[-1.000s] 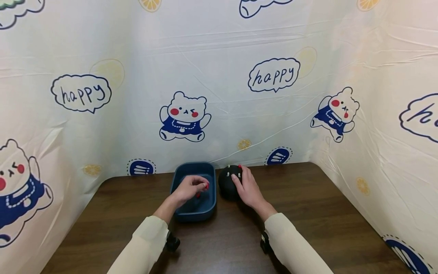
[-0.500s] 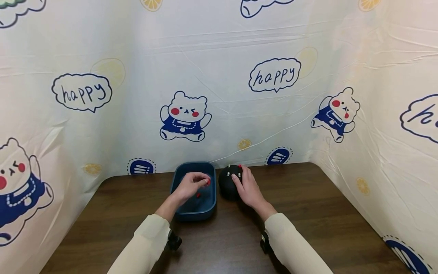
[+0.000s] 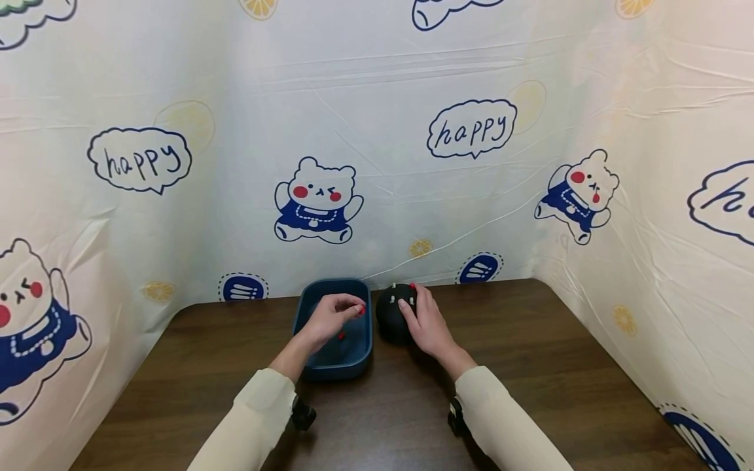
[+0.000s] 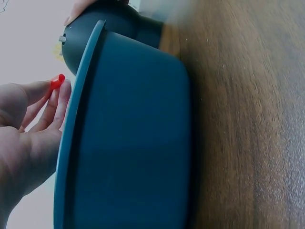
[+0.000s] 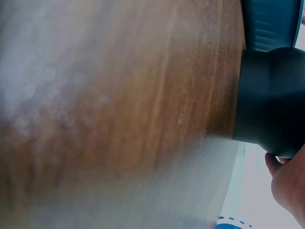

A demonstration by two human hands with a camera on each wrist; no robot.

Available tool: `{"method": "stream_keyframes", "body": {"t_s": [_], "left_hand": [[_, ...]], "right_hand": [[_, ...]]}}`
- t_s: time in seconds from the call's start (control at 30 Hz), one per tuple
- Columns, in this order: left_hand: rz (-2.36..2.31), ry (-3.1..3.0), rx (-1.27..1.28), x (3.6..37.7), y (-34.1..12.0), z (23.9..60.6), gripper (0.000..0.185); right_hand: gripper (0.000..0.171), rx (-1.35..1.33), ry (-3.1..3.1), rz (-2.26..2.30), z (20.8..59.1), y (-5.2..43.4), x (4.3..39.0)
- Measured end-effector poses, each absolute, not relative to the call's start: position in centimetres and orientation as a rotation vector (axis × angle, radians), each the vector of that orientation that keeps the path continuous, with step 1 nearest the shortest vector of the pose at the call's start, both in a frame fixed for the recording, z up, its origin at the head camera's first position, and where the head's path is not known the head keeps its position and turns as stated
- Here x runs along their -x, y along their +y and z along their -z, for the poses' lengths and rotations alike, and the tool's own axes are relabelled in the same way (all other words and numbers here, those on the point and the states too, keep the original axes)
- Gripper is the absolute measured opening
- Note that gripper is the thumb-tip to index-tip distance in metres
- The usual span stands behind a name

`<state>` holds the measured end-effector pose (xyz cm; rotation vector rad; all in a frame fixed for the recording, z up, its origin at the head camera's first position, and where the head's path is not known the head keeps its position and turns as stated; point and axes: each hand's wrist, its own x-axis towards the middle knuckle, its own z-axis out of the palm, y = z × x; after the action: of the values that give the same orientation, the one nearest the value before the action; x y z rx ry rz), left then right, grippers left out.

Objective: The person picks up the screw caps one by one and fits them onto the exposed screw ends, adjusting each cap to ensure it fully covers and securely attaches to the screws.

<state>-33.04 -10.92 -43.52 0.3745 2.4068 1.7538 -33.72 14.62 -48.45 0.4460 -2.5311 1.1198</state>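
My left hand [image 3: 327, 322] is over the blue plastic basin [image 3: 334, 373], pinching a small red tube-like piece [image 4: 57, 81] between thumb and fingertips. Another small red piece [image 3: 341, 336] lies inside the basin. Right beside the basin stands a black rounded dome [image 3: 391, 325] on a narrower base, with several short whitish pegs on its top and one red piece near the fingertips of my right hand [image 3: 432, 328]. That hand grips the dome from its right side, thumb in front and fingers over the far side. The held piece is left of the dome, apart from it.
Both things stand toward the back of a brown wooden table [image 3: 377, 425]. A white printed curtain [image 3: 389, 209] hangs behind the table and along its sides. Dark wrist cameras [image 3: 303, 413] are strapped below both cream sleeves.
My left hand has lifted slightly and moved a little right toward the dome with the red piece. The right hand and dome have stayed in place.
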Motion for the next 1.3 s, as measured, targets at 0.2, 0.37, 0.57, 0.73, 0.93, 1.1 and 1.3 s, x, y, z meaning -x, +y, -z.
{"method": "stream_keyframes", "body": {"t_s": [0.2, 0.37, 0.57, 0.73, 0.93, 1.1, 1.3], "left_hand": [[-1.775, 2.410, -0.396, 33.1, -10.3, 43.2, 0.022], [-1.770, 2.417, -0.411, 33.1, -9.8, 42.7, 0.024], [-1.790, 2.408, -0.446, 33.3, -9.2, 42.2, 0.025], [-1.795, 2.428, -0.482, 33.3, -8.5, 41.7, 0.024], [-1.804, 2.441, -0.489, 33.2, -7.9, 41.4, 0.023], [-1.791, 2.442, -0.474, 33.3, -7.5, 41.2, 0.023], [-1.814, 2.424, -0.473, 33.5, -7.2, 41.1, 0.024]], "right_hand": [[0.062, -0.450, -2.526, -1.119, 48.4, 14.6, 33.6], [0.063, -0.450, -2.521, -1.115, 48.4, 14.6, 33.7], [0.063, -0.439, -2.528, -1.122, 48.3, 14.6, 33.7], [0.063, -0.433, -2.519, -1.121, 48.3, 14.5, 33.6], [0.065, -0.425, -2.547, -1.129, 48.3, 14.4, 33.6], [0.065, -0.426, -2.555, -1.125, 48.4, 14.5, 33.6], [0.065, -0.434, -2.538, -1.118, 48.3, 14.5, 33.7]]}}
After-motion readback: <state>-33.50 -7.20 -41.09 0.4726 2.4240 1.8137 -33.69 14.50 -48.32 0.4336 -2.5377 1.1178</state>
